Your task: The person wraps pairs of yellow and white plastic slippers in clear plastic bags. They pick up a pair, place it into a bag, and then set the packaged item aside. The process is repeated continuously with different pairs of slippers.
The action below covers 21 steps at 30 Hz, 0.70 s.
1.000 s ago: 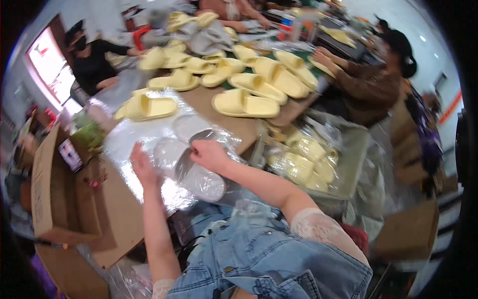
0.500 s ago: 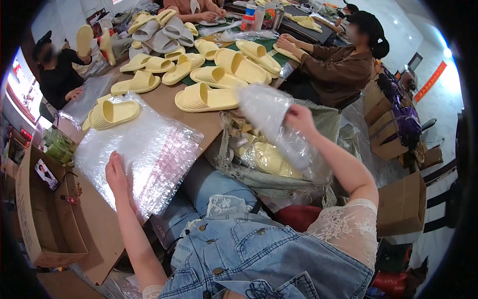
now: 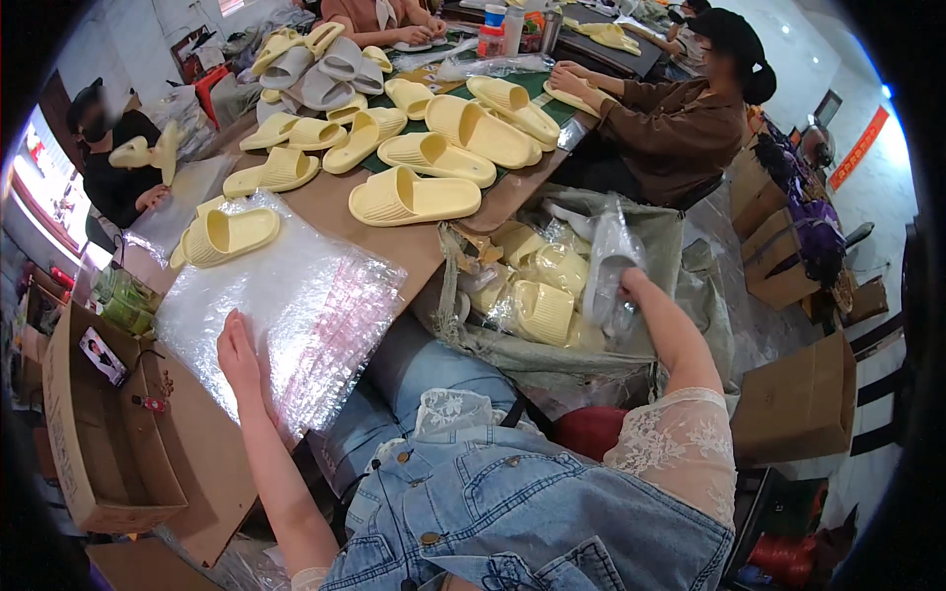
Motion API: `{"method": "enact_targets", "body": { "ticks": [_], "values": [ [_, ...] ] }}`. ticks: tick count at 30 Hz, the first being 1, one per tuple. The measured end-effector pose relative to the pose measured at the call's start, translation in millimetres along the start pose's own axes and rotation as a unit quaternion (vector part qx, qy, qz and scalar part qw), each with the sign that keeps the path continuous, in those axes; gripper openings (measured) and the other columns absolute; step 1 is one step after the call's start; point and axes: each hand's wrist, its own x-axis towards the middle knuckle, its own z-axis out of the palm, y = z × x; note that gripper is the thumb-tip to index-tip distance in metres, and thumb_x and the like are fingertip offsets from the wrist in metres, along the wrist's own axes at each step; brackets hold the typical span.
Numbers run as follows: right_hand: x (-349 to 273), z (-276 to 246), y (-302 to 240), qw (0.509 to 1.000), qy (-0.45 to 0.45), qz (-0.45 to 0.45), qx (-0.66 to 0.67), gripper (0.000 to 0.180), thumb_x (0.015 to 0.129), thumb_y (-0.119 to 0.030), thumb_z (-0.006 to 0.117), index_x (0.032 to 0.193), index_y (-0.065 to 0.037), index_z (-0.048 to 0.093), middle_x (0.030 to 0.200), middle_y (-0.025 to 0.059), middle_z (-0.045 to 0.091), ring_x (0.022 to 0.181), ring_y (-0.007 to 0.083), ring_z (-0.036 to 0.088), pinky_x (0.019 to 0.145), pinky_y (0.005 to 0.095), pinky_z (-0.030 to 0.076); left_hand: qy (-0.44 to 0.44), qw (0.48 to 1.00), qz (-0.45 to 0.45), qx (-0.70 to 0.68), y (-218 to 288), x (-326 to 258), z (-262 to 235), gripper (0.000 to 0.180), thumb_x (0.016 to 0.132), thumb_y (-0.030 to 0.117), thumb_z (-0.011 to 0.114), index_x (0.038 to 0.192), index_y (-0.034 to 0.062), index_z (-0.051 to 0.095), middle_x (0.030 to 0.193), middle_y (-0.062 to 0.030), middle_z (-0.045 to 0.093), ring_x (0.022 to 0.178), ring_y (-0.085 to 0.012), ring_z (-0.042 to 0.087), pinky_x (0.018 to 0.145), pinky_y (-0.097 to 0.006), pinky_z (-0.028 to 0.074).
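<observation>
My right hand (image 3: pixel 634 285) grips a grey slipper in a clear plastic bag (image 3: pixel 608 258), held toe up over an open green woven sack (image 3: pixel 680 340). Inside the sack lie several bagged yellow slippers (image 3: pixel 543 313). My left hand (image 3: pixel 239 357) rests, fingers stretched out, at the near edge of a stack of clear plastic bags (image 3: pixel 315 286) on the table's edge. A pair of yellow slippers (image 3: pixel 229 236) sits on the far left part of that stack. Beyond it, a single yellow slipper (image 3: pixel 414 197) stands close to the sack.
More yellow slippers (image 3: pixel 473 128) and a heap of grey ones (image 3: pixel 320 84) cover the table's middle. An open cardboard box (image 3: pixel 113 463) with a phone stands at the left. Co-workers sit at the far left, far side and right (image 3: pixel 670 128). Another carton (image 3: pixel 798 404) is at the right.
My right hand has carried the bagged grey slipper rightward and down over the sack, tipping it upright. My left hand stays by the bags. The left co-worker has lowered the slippers they hold.
</observation>
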Motion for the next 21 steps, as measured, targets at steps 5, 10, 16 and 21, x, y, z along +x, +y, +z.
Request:
{"method": "enact_targets", "body": {
  "ticks": [5,10,16,21],
  "values": [
    [22,-5,31,0.999,0.031,-0.003,0.026,0.027,0.086,-0.008,0.056,0.06,-0.004,0.063,0.058,0.0116,0.059,0.048,0.0232,0.058,0.04,0.0417,0.044,0.003,1.0,0.002,0.004,-3,1,9,0.043,0.106,0.031,0.048,0.13,-0.0017,0.063,0.127,-0.0178,0.065,0.119,-0.0275,0.06,0.104,-0.037,0.045],
    [-1,-19,11,0.935,-0.026,-0.092,-0.342,0.022,0.086,-0.015,0.058,0.079,-0.005,0.076,0.084,0.014,0.074,0.069,0.0248,0.072,0.06,0.0445,0.055,-0.002,0.999,-0.006,0.035,15,-1,11,0.043,0.105,0.031,0.05,0.128,-0.0017,0.064,0.127,-0.019,0.065,0.119,-0.0286,0.06,0.104,-0.037,0.044],
    [-92,-18,-99,0.835,0.113,-0.149,-0.517,0.027,0.086,-0.02,0.058,0.102,-0.009,0.077,0.115,0.0129,0.073,0.106,0.026,0.071,0.086,0.0421,0.056,0.012,0.998,0.009,0.062,26,-5,7,0.041,0.104,0.029,0.051,0.127,-0.0005,0.065,0.122,-0.019,0.067,0.118,-0.0312,0.06,0.104,-0.038,0.043],
    [-204,6,-257,0.776,0.246,-0.483,-0.322,0.021,0.085,-0.021,0.06,0.088,-0.006,0.074,0.09,0.0134,0.073,0.091,0.0335,0.07,0.075,0.0474,0.056,0.021,0.997,0.017,0.07,16,-6,5,0.037,0.102,0.028,0.056,0.125,0.002,0.067,0.123,-0.0192,0.066,0.113,-0.0311,0.061,0.102,-0.039,0.045]
  ]
}}
